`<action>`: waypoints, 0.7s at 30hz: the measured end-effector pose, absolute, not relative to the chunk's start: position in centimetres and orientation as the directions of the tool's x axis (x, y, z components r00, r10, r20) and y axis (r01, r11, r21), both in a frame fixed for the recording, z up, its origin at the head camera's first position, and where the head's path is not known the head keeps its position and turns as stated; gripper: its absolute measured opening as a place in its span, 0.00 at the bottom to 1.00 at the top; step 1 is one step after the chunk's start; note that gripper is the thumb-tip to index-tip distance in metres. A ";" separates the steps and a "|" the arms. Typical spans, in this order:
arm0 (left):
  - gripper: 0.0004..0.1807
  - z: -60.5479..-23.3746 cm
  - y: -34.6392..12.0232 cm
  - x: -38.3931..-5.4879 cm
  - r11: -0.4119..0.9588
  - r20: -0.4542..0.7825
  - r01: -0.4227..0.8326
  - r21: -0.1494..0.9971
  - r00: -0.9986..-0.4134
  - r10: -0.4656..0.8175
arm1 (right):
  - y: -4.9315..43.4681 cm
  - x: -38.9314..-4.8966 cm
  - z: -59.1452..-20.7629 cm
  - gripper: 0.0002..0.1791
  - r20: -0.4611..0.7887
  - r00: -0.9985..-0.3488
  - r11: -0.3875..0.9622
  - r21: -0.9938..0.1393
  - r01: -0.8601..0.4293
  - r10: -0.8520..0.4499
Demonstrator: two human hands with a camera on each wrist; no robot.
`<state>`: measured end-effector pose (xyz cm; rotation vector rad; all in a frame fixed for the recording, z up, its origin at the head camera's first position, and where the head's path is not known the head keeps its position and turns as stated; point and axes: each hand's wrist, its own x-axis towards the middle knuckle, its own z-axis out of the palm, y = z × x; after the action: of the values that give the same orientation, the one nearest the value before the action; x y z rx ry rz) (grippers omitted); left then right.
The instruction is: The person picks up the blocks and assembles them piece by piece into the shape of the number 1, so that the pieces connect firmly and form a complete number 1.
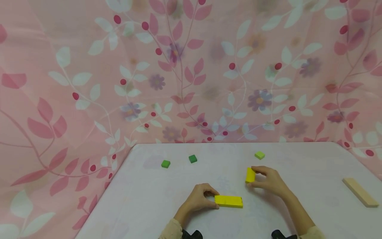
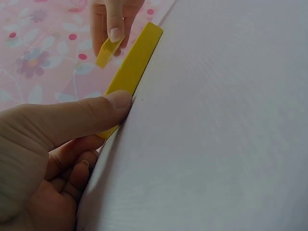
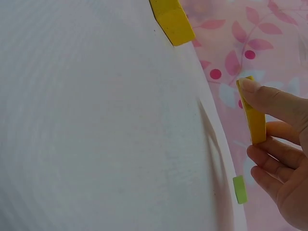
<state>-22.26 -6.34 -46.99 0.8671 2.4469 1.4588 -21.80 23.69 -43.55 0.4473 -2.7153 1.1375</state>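
A long yellow block [image 1: 228, 201] lies on the white table, and my left hand [image 1: 199, 200] pinches its left end between thumb and fingers. In the left wrist view the thumb presses along the side of this yellow block [image 2: 137, 60] near its close end. My right hand [image 1: 270, 181] holds a shorter yellow block [image 1: 250, 175] by its ends, farther back and to the right. The right wrist view shows that short yellow block [image 3: 255, 113] between thumb and fingers, raised off the table, with a shadow below the hand.
Two dark green blocks [image 1: 165, 164] [image 1: 193, 159] sit toward the back left of the table [image 1: 134, 199]. A light green block [image 1: 259, 155] rests behind my right hand. Far to the right lies a plain wooden plank [image 1: 360, 192]. A pink floral cloth [image 1: 203, 83] hangs behind the table.
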 end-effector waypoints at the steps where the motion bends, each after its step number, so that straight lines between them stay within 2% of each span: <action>1: 0.18 -47.0 -6.3 -22.3 0.356 0.149 0.395 0.847 -0.819 0.555 | 23.5 -21.9 -43.6 0.33 0.263 -0.942 0.664 -0.669 -0.335 -0.211; 21: 0.18 -47.2 -6.4 -22.3 0.358 0.172 0.424 0.832 -0.811 0.559 | 20.9 -22.6 -44.2 0.33 0.253 -0.927 0.627 -0.684 -0.373 -0.276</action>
<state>-22.29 -6.35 -47.19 0.9004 2.4700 1.4462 -22.56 20.94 -44.20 0.5457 -2.7202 1.1868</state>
